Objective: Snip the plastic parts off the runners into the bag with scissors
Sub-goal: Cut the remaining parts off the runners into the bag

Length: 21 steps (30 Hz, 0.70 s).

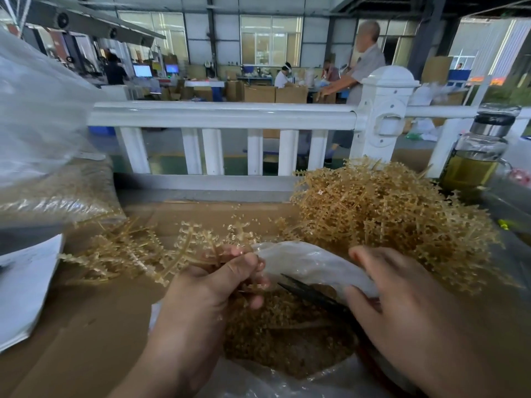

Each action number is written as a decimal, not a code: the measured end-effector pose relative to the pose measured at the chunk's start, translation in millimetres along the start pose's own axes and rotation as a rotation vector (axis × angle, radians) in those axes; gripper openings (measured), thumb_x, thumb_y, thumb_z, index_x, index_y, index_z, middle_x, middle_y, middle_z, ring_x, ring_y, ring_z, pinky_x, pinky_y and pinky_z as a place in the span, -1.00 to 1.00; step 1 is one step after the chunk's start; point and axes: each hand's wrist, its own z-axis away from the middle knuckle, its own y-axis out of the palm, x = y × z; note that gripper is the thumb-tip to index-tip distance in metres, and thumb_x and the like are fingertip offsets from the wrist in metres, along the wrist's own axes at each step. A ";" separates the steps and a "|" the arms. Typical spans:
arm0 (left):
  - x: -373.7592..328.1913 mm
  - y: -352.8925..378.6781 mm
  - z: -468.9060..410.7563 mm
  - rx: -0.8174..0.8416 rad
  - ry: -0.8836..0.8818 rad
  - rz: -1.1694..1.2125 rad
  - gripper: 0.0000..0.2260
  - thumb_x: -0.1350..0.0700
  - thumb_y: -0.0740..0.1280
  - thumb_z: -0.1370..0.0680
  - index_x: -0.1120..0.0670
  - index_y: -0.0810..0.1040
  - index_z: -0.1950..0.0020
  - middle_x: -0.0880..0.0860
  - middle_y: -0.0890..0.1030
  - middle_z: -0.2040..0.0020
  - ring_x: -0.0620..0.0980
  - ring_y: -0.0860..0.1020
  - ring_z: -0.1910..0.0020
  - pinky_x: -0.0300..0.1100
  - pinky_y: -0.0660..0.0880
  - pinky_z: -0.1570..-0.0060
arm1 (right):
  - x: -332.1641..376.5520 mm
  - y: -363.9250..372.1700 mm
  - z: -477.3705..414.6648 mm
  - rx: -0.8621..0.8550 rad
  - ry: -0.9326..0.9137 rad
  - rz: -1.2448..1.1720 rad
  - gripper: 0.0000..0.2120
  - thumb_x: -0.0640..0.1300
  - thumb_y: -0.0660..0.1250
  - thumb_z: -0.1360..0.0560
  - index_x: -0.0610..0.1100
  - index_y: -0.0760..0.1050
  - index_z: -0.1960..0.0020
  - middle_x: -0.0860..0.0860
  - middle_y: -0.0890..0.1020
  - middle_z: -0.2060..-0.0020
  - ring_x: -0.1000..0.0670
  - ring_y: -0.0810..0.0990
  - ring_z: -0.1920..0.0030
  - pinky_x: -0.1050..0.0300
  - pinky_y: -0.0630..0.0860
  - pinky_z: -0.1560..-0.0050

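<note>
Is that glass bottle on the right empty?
No, the glass bottle beside the runner pile holds yellowish liquid in its lower part.

Amber runners [388, 214]; clear bag [310, 262]; black scissors [313, 297]; white railing [224, 116]; brown cardboard [86, 326]; yellow-green bottle [471, 170].

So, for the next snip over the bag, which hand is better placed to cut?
The right hand. It already holds the dark scissors, whose blades point over the open bag of cut parts. The left hand is occupied: its fingers grip a runner, so it should probably only feed.
</note>
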 end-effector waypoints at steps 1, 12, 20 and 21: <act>-0.3 -0.8 -0.4 -0.001 -0.007 0.011 -0.76 0.10 0.51 -0.32 0.20 0.66 0.10 0.22 0.65 0.19 0.11 0.65 0.27 -0.17 0.54 0.41 | -4.9 -0.9 -2.0 0.051 0.018 0.103 -0.53 0.24 0.09 -0.54 0.25 0.12 -0.42 0.27 0.36 -0.21 0.16 0.38 -0.19 0.26 0.36 0.02; -1.5 -2.9 -3.8 -0.007 -0.025 0.075 -0.91 0.14 0.52 -0.35 0.11 0.69 0.19 0.20 0.62 0.22 0.13 0.64 0.27 -0.16 0.51 0.45 | -18.6 -2.1 -6.6 0.278 0.077 0.194 -0.51 0.28 0.15 -0.52 0.25 0.08 -0.38 0.18 0.33 -0.11 0.09 0.31 -0.17 0.23 0.38 0.06; -0.8 -2.5 -6.1 -0.022 -0.029 0.089 -0.94 0.17 0.50 -0.37 0.14 0.68 0.21 0.21 0.61 0.23 0.12 0.63 0.30 -0.16 0.49 0.49 | -19.1 -2.5 -14.7 0.214 0.131 0.160 -0.44 0.26 0.08 -0.57 0.18 0.02 -0.51 0.16 0.34 -0.28 0.06 0.34 -0.28 0.21 0.34 -0.02; -0.8 -2.5 -6.3 -0.021 -0.029 0.083 -0.95 0.17 0.50 -0.38 0.13 0.68 0.22 0.21 0.61 0.23 0.11 0.63 0.30 -0.16 0.50 0.48 | -20.5 -4.0 -16.6 0.206 0.140 0.147 -0.40 0.27 0.08 -0.57 0.16 0.00 -0.54 0.15 0.33 -0.34 0.06 0.34 -0.32 0.21 0.36 -0.07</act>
